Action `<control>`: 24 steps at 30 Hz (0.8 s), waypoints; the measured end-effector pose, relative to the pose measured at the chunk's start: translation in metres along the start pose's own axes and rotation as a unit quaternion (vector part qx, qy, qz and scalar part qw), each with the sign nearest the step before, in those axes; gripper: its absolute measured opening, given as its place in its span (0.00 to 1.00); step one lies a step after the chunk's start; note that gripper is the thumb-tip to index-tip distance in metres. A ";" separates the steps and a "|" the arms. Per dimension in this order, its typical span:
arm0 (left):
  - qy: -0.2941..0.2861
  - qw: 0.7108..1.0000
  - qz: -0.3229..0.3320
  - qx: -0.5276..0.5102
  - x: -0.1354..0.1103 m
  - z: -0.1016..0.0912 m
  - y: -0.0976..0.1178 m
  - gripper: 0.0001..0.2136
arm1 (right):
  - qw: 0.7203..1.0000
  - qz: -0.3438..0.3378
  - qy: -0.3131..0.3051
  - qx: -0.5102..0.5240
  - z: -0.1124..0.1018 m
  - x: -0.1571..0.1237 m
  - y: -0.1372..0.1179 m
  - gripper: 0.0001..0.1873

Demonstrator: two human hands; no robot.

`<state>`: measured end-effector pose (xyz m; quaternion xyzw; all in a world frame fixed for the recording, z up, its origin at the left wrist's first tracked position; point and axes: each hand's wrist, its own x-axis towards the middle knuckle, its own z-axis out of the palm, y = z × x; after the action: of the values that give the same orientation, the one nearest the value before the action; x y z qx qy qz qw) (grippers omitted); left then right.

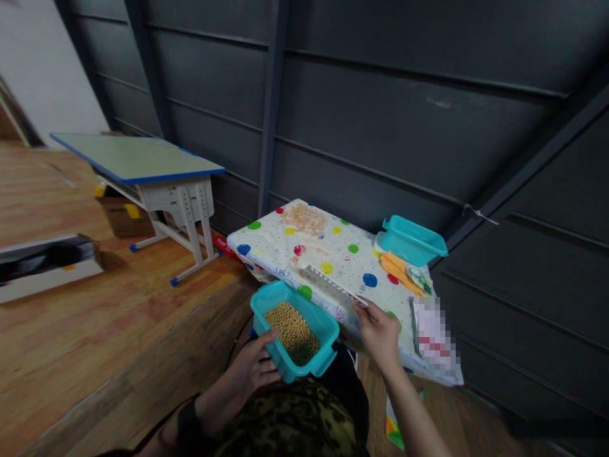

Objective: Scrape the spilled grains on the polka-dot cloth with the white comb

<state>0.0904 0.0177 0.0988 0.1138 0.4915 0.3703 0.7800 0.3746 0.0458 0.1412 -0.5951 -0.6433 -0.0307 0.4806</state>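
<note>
My left hand (255, 363) grips the side of a teal plastic container (328, 324), thumb over the rim and fingers underneath. Yellowish soybeans (290, 327) lie in its bottom, and the container sits just below the table's front edge. Pinched between the thumb and fingers of my right hand (379, 330) is one end of a thin, ruler-like strip (335, 287) with a notched or perforated edge. That strip rests on or just above the front of the spotted tablecloth (266, 244). A patch of small tan bits (304, 219) is spread near the table's far left corner.
Another teal container (413, 241) stands at the table's back right. Before it lies an orange cloth (399, 270), with a blurred-out packet (432, 336) nearer me. A dark panelled wall (380, 114) rises behind; a desk (143, 158) and boxes (124, 216) are left.
</note>
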 end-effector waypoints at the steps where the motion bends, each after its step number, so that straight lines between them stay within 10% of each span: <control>1: -0.002 1.000 0.001 -0.002 0.000 0.000 0.000 0.16 | 1.000 -0.001 -0.003 -0.003 0.001 0.001 -0.001 0.15; 24: 0.020 1.000 0.003 0.005 0.000 -0.002 0.005 0.13 | 0.998 0.017 -0.040 0.053 0.007 0.011 -0.018 0.14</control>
<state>0.0867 0.0213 0.1008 0.1122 0.5084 0.3726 0.7682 0.3583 0.0533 0.1540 -0.5803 -0.6524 0.0354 0.4861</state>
